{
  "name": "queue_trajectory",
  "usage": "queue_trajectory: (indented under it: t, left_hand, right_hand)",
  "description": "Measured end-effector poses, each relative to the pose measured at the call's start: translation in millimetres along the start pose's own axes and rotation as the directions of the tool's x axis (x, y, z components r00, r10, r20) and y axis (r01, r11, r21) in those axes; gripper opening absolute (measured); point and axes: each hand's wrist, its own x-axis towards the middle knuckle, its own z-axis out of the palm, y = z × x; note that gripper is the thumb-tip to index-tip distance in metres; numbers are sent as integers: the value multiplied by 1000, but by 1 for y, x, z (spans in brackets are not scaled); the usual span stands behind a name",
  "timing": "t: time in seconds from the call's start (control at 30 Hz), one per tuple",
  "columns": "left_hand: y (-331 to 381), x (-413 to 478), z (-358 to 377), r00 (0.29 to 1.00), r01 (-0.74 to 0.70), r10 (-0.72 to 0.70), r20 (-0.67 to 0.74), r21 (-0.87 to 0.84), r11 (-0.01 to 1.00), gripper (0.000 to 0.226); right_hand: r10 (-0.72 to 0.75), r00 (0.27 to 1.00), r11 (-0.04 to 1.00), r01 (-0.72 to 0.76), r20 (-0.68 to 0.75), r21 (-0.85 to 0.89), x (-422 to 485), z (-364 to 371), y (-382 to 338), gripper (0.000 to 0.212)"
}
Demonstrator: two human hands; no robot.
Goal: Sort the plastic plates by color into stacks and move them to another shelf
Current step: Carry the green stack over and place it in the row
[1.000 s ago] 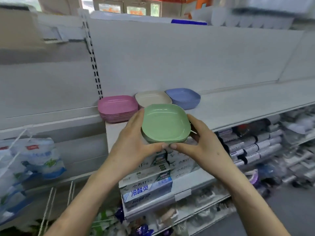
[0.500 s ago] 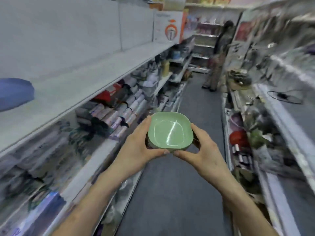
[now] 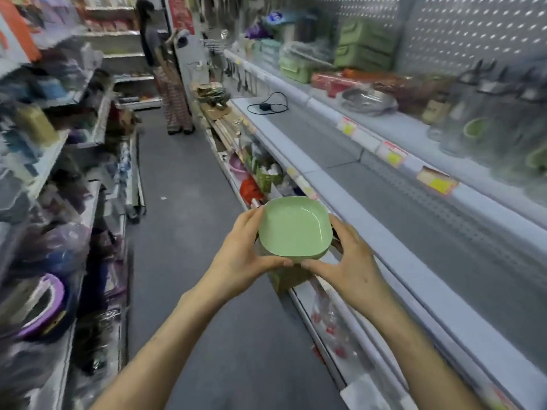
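The left hand (image 3: 239,255) grips the green plate (image 3: 296,227) by its left edge, and the right hand (image 3: 352,261) grips its right edge. The plate is held in the air just beside the front edge of the grey shelf (image 3: 414,220). It is possibly a stack, but blur hides that.

Head-worn view — forward, downward, along the aisle (image 3: 189,208)

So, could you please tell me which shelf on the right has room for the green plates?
The wide grey middle shelf, holding only a black cable at its far end; the shelf above is crowded.
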Motion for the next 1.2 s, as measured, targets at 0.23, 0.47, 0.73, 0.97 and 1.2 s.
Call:
queue_trajectory:
  t: [0.23,0.47,0.73,0.97,1.2]
  left_hand:
    - [34,63,117,957,-163,174,231,-67,984,106]
    - [52,120,222,820,-295,342,458,-174,940,103]
    - [82,142,328,589,-378,518,620,-354,855,106]
    - [97,119,384,441,-340,566,696,-454,823,104]
    - [106,94,434,384,-329,549,742,-446,832,106]
  right_hand:
    - [218,948,972,-231,-231,-30,-47,-80,75,89]
    - [387,798,904,-426,-462,22,-78,-122,122,84]
    - [541,530,773,-620,-652,137,-122,-142,160,90]
    - [608,410,716,-653,-680,247,-175,-148,179,83]
    - [700,320,629,-700,-639,338,-217,-160,214,91]
